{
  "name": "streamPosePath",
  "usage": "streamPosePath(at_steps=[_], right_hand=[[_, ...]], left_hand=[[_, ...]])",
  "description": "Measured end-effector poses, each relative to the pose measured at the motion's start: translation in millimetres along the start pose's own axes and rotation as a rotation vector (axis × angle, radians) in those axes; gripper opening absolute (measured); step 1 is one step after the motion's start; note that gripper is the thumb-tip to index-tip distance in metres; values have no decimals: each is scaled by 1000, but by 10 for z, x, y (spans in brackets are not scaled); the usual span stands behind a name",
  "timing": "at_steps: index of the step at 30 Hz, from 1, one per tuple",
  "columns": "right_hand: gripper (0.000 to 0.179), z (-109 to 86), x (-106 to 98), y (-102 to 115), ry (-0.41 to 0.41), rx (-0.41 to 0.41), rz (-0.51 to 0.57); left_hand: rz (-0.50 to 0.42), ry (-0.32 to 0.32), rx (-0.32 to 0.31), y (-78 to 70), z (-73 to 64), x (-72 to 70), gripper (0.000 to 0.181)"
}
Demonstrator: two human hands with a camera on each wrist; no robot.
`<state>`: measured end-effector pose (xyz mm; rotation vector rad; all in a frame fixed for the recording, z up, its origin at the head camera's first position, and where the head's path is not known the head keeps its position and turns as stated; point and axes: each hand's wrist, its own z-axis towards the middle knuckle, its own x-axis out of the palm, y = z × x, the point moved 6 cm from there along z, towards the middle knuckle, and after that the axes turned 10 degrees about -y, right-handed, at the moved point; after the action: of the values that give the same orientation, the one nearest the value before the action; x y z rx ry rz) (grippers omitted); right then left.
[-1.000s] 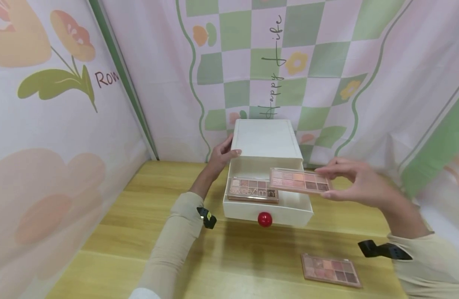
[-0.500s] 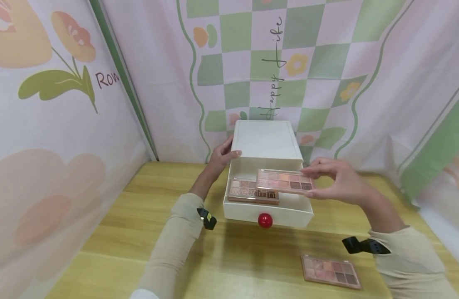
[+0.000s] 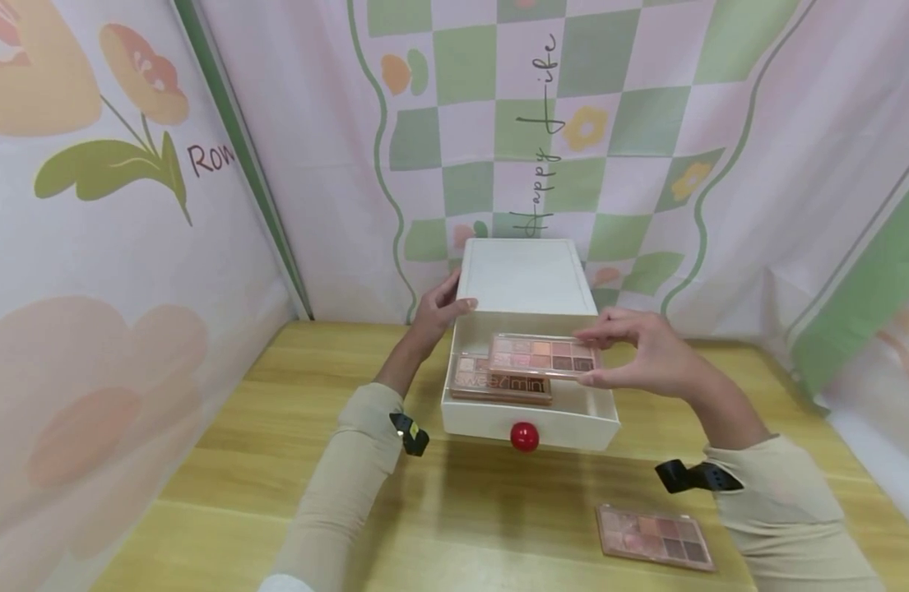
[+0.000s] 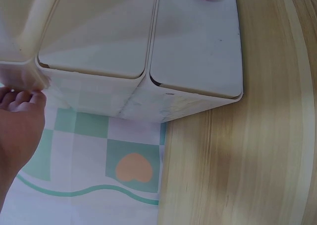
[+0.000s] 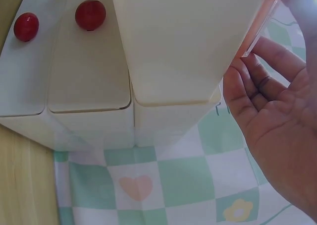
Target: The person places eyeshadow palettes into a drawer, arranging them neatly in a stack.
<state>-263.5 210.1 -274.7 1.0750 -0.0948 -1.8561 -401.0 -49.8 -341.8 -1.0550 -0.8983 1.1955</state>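
Note:
My right hand [image 3: 650,358] pinches one end of an eyeshadow palette [image 3: 543,358] with pinkish and brown pans, thumb below and fingers above. It is held over the pulled-out top drawer [image 3: 480,421] of a white drawer unit [image 3: 528,275]. Inside the drawer at the left lies another eyeshadow palette [image 3: 472,390] with lettering on its lid, partly covered by the held one in the head view. My left hand [image 3: 433,316] holds the unit's left side, thumb at the top front edge. Its fingers [image 4: 22,98] bend against the side wall in the left wrist view.
A third palette [image 3: 656,537] lies on the wooden table [image 3: 498,510] at the front right. The top drawer has a red knob [image 3: 524,437]. Two lower drawers [image 5: 89,66] are closed beneath it. A patterned curtain [image 3: 469,131] hangs close behind the unit.
My right hand has moved left with the palette, from the drawer's right side to farther over the drawer and the palette in it. My left hand has stayed on the unit.

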Motion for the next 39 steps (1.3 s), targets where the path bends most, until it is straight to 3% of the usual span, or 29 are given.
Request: streamPosePath(at_steps=[11,31,39], right_hand=[[41,85,124,23,41,-6,-14],[44,180,430,53,134,69,25],[46,195,476,91,147,36,-10]], left_hand=[[-2,2,1,-3,-11,6,79],[-10,6,15,-5,-10,13,79],[-11,0,7,-7,-10,8,78]])
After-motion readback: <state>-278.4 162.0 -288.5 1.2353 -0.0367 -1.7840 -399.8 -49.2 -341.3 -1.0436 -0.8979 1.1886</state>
